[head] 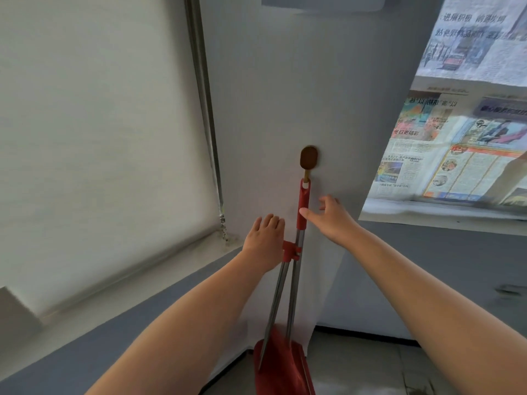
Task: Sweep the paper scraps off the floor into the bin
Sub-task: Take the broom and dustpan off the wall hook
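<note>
A red broom and dustpan set hangs on the white wall from a brown hook (308,157). Its red handle grip (303,201) tops two metal poles (292,295) joined by a red clip (291,250). The red dustpan (281,366) is at the bottom, near the floor. My right hand (332,218) is open with fingers spread, its thumb touching the red grip from the right. My left hand (265,243) is pressed against the clip from the left. Its palm is hidden, so I cannot tell whether it grips a pole.
A white roller blind (99,138) covers the window at left, above a grey sill (85,346). Shelves lined with newspaper (456,155) jut out at upper right. Pale floor tiles (370,369) show at bottom right.
</note>
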Demonstrator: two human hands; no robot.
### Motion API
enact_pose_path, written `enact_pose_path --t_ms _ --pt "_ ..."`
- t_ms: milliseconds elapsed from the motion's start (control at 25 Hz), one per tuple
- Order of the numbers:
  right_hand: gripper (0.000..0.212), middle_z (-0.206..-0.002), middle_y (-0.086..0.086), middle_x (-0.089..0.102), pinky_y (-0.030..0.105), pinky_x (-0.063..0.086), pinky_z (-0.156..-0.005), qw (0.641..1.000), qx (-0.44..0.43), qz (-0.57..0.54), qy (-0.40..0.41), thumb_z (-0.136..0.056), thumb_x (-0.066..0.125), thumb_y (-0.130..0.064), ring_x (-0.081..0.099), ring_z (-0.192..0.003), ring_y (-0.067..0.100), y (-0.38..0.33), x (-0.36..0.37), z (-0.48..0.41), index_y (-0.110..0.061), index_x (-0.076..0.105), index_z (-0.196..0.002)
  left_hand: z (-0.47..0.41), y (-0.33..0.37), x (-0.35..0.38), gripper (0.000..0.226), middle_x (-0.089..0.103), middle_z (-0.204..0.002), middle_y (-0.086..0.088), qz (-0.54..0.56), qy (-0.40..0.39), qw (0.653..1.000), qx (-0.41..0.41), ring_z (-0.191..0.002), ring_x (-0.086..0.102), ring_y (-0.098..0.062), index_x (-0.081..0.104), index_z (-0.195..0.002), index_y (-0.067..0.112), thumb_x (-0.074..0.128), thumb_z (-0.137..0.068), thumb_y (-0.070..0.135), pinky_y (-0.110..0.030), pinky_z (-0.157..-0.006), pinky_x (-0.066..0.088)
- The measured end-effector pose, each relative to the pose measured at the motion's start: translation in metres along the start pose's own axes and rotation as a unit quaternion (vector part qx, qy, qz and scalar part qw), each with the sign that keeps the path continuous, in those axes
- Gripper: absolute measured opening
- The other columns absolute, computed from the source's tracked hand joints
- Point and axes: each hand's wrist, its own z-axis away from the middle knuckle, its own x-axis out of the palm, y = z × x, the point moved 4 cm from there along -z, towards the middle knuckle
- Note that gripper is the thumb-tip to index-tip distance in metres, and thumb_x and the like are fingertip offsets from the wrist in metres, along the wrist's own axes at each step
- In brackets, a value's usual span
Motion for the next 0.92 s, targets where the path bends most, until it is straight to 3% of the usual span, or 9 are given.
enact_pose_path --t_ms 120,200,360,440,520,680,800,880,920 --pt "0.064 -0.132 0.011 0.049 0.037 0.046 -0.094 1.0 0.022 0.002 -0.02 -0.086 0.062 -0.045 0.053 -0.118 0.027 0.003 0.028 -0.026 -0.01 0.041 -0.135 -0.03 -0.014 0.024 0.052 0.045 -0.137 -0.009 -0.009 -0.053 0.998 0.03 -0.13 0.042 -0.027 0.04 -0.137 0.008 0.053 -0.088 0.014 -0.037 -0.111 0.033" --pt "0.058 -0.121 0.01 0.052 0.034 0.048 -0.088 0.999 0.037 -0.01 -0.005 -0.085 0.062 -0.045 0.056 -0.108 0.026 0.006 0.042 -0.036 -0.01 0.045 -0.128 -0.043 -0.022 0.039 0.05 0.048 -0.13 -0.009 -0.014 -0.07 0.997 0.042 -0.122 0.047 -0.027 0.041 -0.135 0.007 0.055 -0.086 0.009 -0.037 -0.103 0.039" --pt "0.039 -0.105 0.005 0.058 0.031 0.045 -0.078 0.994 0.076 -0.079 0.015 -0.089 0.058 -0.041 0.057 -0.093 0.02 0.02 0.061 -0.047 -0.013 0.052 -0.116 -0.062 -0.02 0.062 0.042 0.053 -0.128 -0.009 -0.003 -0.111 0.991 0.07 -0.12 0.051 -0.027 0.046 -0.131 0.008 0.055 -0.092 0.019 -0.037 -0.098 0.042" --pt "0.032 -0.099 0.005 0.062 0.029 0.041 -0.076 0.987 0.108 -0.123 -0.009 -0.092 0.054 -0.042 0.056 -0.087 0.018 0.027 0.07 -0.047 -0.016 0.053 -0.11 -0.067 -0.019 0.068 0.034 0.06 -0.117 -0.005 0.027 -0.15 0.987 0.053 -0.11 0.059 -0.026 0.052 -0.123 0.01 0.055 -0.093 0.027 -0.035 -0.086 0.045" --pt "0.035 -0.095 0.008 0.065 0.031 0.04 -0.078 0.977 0.136 -0.163 -0.017 -0.091 0.051 -0.047 0.058 -0.086 0.018 0.027 0.073 -0.049 -0.015 0.056 -0.105 -0.072 -0.02 0.067 0.028 0.06 -0.104 -0.003 0.046 -0.172 0.983 0.041 -0.098 0.062 -0.023 0.057 -0.115 0.011 0.056 -0.092 0.028 -0.03 -0.076 0.043" --pt "0.034 -0.077 0.004 0.061 0.03 0.04 -0.073 0.971 0.14 -0.195 0.014 -0.09 0.054 -0.046 0.058 -0.077 0.018 0.011 0.063 -0.047 -0.013 0.058 -0.084 -0.068 -0.021 0.051 0.021 0.063 -0.104 -0.005 0.072 -0.163 0.983 0.038 -0.099 0.064 -0.027 0.061 -0.105 0.011 0.056 -0.088 0.024 -0.031 -0.076 0.047" --pt "0.029 -0.064 0.002 0.055 0.025 0.041 -0.063 0.955 0.137 -0.253 0.067 -0.086 0.059 -0.04 0.054 -0.065 0.018 0.0 0.055 -0.027 -0.016 0.054 -0.071 -0.056 -0.02 0.04 0.02 0.062 -0.081 -0.001 0.107 -0.205 0.973 0.016 -0.075 0.064 -0.02 0.061 -0.094 0.012 0.064 -0.083 0.028 -0.028 -0.065 0.049" --pt "0.027 -0.057 0.0 0.051 0.028 0.046 -0.066 0.942 0.149 -0.285 0.101 -0.081 0.062 -0.036 0.051 -0.059 0.018 0.0 0.052 -0.01 -0.017 0.053 -0.065 -0.041 -0.013 0.034 0.022 0.062 -0.068 -0.003 0.167 -0.288 0.943 -0.025 -0.055 0.06 -0.016 0.062 -0.095 0.007 0.066 -0.082 0.024 -0.025 -0.054 0.049" --pt "0.025 -0.054 0.0 0.049 0.031 0.047 -0.068 0.934 0.156 -0.301 0.116 -0.079 0.063 -0.034 0.05 -0.057 0.017 -0.001 0.049 -0.001 -0.018 0.052 -0.064 -0.034 -0.005 0.03 0.02 0.061 -0.065 -0.004 0.178 -0.292 0.939 -0.034 -0.05 0.057 -0.015 0.062 -0.09 0.006 0.066 -0.081 0.023 -0.024 -0.051 0.047"
